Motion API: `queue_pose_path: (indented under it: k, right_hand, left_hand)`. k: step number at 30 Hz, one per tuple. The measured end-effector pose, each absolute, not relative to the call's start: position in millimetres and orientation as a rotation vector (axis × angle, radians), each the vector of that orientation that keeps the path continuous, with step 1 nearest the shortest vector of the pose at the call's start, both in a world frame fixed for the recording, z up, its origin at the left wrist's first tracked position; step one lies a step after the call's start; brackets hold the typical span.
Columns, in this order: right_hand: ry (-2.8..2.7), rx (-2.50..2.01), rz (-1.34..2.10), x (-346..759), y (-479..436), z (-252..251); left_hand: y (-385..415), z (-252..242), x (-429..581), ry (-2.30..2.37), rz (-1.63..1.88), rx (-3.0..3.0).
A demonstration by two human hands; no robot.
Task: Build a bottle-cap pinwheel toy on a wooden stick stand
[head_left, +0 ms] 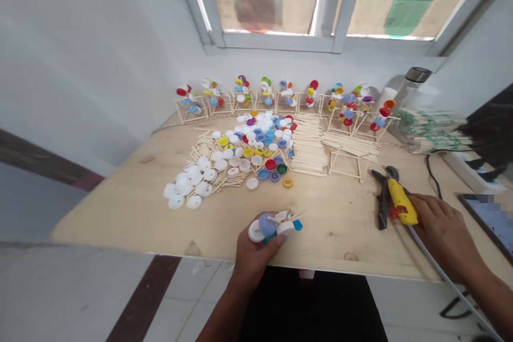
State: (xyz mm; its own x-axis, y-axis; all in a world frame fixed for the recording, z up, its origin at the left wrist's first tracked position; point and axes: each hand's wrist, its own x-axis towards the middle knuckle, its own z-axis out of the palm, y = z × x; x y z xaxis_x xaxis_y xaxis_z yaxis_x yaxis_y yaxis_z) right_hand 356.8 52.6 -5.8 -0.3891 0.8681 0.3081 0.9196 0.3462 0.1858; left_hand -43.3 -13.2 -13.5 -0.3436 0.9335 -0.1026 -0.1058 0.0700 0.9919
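Observation:
My left hand (256, 251) is closed around a small wheel of bottle caps (266, 224) near the table's front edge. White, pale blue and blue caps are joined in it, with thin wooden sticks jutting out to the right. At the right, my right hand (449, 235) is closed at the back end of a yellow and black glue gun (402, 203). Its fingers are partly hidden behind the gun, and a pale cord trails from it past my wrist. Loose bottle caps (252, 183) in many colours lie in a pile beyond my left hand.
Thin sticks (308, 144) lie in a stack mid-table. A stick frame (348, 164) stands beside them. Several frames with cap wheels (266, 93) line the back. At right are a bottle (412, 85), bundled sticks (436, 128), a power strip (473, 168) and a phone (487, 219).

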Motion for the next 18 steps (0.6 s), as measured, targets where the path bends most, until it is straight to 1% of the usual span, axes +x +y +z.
queue_pose_path:
  k: [10, 14, 18]
  right_hand:
    - [-2.35, -1.558, -0.42, 377.5, 41.0, -1.4]
    - [-2.294, -1.543, -0.344, 392.7, 35.2, 17.3]
    - [-2.248, -1.572, -0.196, 353.3, 35.9, 42.4]
  left_hand:
    - [-14.6, -18.6, -58.5, 1.356, 1.488, 0.737]
    - [-16.2, -23.6, -68.6, 1.358, 1.516, 0.676]
    - [-16.5, -19.5, -70.4, 1.338, 1.519, 0.681]
